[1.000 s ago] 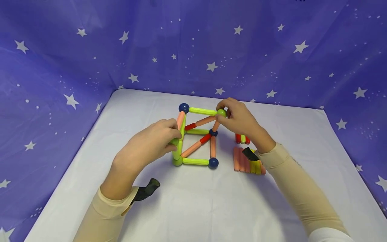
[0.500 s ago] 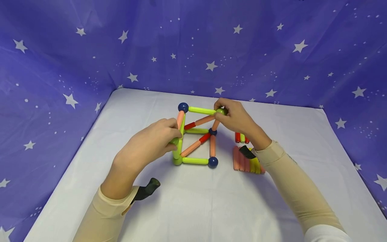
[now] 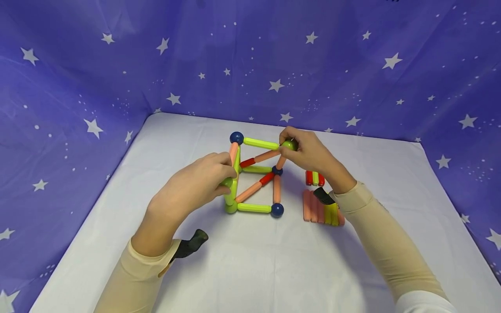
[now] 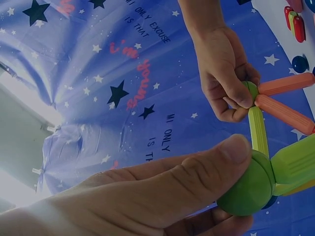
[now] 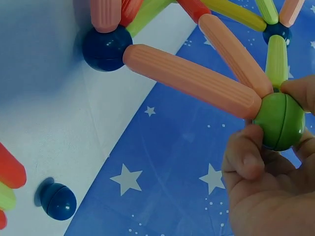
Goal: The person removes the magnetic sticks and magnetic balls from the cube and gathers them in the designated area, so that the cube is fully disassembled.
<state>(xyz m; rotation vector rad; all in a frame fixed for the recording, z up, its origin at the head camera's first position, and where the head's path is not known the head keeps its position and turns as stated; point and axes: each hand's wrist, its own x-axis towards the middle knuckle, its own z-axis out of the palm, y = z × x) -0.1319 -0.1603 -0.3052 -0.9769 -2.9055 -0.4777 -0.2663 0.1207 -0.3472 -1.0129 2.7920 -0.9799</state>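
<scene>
A frame of sticks and balls stands on the white table. My left hand (image 3: 193,182) pinches a green ball (image 4: 248,189) at its raised near left corner. My right hand (image 3: 309,150) grips another green ball (image 5: 281,121) at the raised far right corner, its thumb and fingers around it. Between the raised corners, a dark blue ball (image 3: 236,138) joins a yellow-green stick (image 3: 261,143) and a salmon stick (image 3: 233,152). Lower down are blue balls (image 3: 277,210), a salmon upright (image 5: 189,78) and red-and-salmon diagonals (image 3: 255,187). My left hand covers part of the left side.
To the right lie a row of loose salmon and yellow sticks (image 3: 313,206) and a shorter group of red and green sticks (image 3: 315,178). A loose blue ball (image 5: 59,201) lies near the shorter sticks. Purple starry cloth (image 3: 250,56) hangs behind and at both sides.
Both hands keep their hold on the green balls. The right hand's ball has shifted very slightly to the right; the rest of the frame looks almost still.
</scene>
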